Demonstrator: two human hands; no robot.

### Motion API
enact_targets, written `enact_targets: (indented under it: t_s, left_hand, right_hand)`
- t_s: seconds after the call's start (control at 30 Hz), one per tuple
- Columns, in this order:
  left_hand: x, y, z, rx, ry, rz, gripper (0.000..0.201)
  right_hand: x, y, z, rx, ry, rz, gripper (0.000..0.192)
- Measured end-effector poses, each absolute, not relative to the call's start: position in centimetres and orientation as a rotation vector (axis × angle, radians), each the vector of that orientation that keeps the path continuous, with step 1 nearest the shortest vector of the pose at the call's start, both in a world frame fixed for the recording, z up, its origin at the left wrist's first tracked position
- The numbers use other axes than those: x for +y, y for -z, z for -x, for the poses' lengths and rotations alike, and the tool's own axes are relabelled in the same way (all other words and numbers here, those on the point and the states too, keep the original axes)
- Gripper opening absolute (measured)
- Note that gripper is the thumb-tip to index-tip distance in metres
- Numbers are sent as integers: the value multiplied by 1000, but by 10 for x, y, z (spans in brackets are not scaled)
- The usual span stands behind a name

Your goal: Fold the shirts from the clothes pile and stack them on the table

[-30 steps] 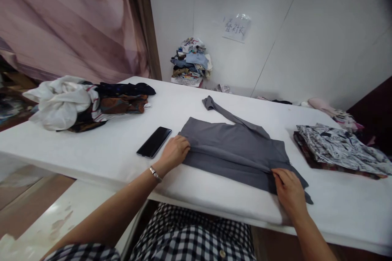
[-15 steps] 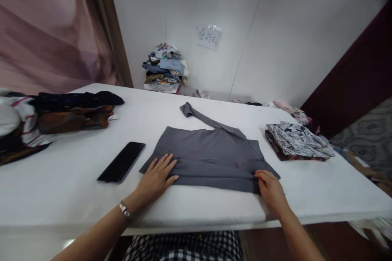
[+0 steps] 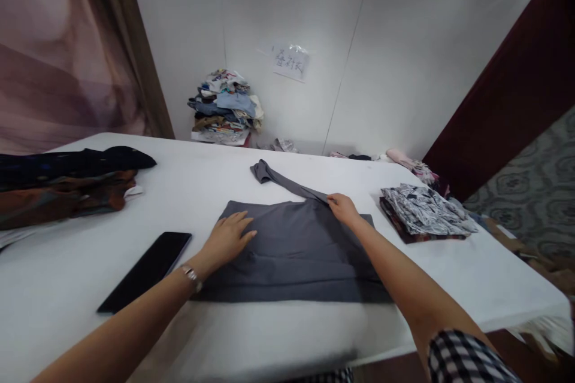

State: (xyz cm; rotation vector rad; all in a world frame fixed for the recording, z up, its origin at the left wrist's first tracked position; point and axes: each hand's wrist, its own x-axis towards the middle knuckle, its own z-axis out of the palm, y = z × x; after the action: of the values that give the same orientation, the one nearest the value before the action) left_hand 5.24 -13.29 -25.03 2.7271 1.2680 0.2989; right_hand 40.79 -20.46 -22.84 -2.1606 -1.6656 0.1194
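Observation:
A grey shirt point(image 3: 291, 251) lies folded into a wide, flat shape on the white table. A narrow sleeve point(image 3: 287, 182) trails from its far edge toward the back left, its cuff end bent over. My left hand point(image 3: 230, 233) rests on the shirt's upper left part, fingers spread and open. At the far edge, right of the middle, my right hand point(image 3: 345, 209) is closed, pinching the base of the sleeve between thumb and fingers. Left of the shirt lies a black phone point(image 3: 146, 272), partly covered by my left forearm.
Folded clothes point(image 3: 67, 185) sit at the table's left side. On the right stands a small stack of folded patterned garments point(image 3: 426, 212). Beyond the far edge of the table point(image 3: 188, 161) rises a tall clothes pile point(image 3: 224, 108); a handwritten sign point(image 3: 291, 63) hangs on the wall.
My right hand has left the shirt's near right edge and reached to the far side, taking hold of the sleeve's base. My left hand has slid farther up the shirt. The view has shifted.

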Motion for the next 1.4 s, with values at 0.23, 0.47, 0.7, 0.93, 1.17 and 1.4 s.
enact_targets:
  t_s: [0.23,0.47,0.7,0.93,1.17,1.4]
  left_hand:
    - [-85,280,-85,1375,-310,-2737,57]
    - [-88,299,-83,1343,-448,-2754,59]
    - [-83,283,-86,1378,-371,-2741,54]
    - [-49,252,-109,1310,-150,-2826,31]
    - [-57,218,-106,1195,-245,-2873,18]
    - [-131,225,-66,852,-282,-3090,22]
  right_hand:
    - [-75,235,-365,-1741,-328,2242,39]
    - [-7,257,-320,-1581,-470,2156,35]
    - [1,213,-379,-1170,-465,1860,24]
    - [-76,148,-486,-645,-553,1184,8]
    - [-180,131,-493,-703,-591,1000,23]
    - [-318,182,-451,-551,-557,795,24]
